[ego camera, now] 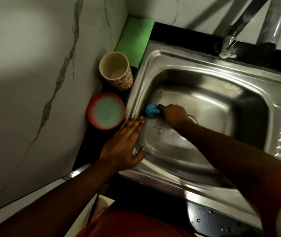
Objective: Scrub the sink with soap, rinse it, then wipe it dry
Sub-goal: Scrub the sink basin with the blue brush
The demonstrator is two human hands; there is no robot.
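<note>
The right half of the sink (222,103) is open room, but the tap (227,43) hangs over its back edge, and a cup (117,72), a red bowl (105,111) and a green cloth (134,40) fill the thin bench (90,139) strip by the wall (33,82).

No writing, brand, number or sign is legible anywhere in the view. The sink (170,57) shows plain steel without a stamp that can be made out. The cup (116,71) bears only a printed pattern of small red flowers, no lettering.
</note>
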